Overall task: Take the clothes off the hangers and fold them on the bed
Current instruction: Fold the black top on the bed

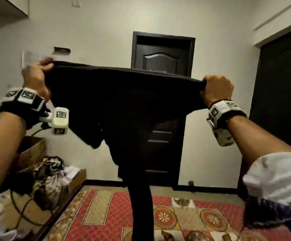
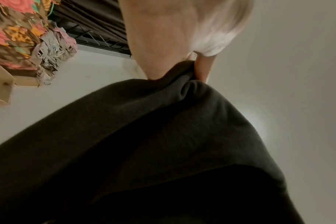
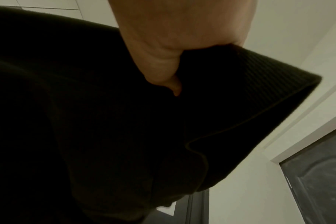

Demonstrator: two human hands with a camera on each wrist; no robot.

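Note:
A black garment [image 1: 123, 101] hangs stretched in the air between my two raised hands, above the bed [image 1: 106, 214] with its red patterned cover. My left hand [image 1: 37, 75] grips its upper left corner and my right hand [image 1: 217, 89] grips its upper right corner. A narrow dark part of the garment trails down to the bed. In the left wrist view the dark cloth [image 2: 144, 144] bunches under my left hand [image 2: 163, 45]. In the right wrist view my right hand [image 3: 173, 45] is fisted on a ribbed hem of the garment [image 3: 259, 98]. No hanger shows.
A dark closed door [image 1: 163, 70] stands straight ahead, and another dark door [image 1: 280, 101] at the right. A heap of patterned clothes [image 1: 49, 174] and cardboard boxes [image 1: 31, 150] lie at the bed's left side. A cable runs down from my left wrist.

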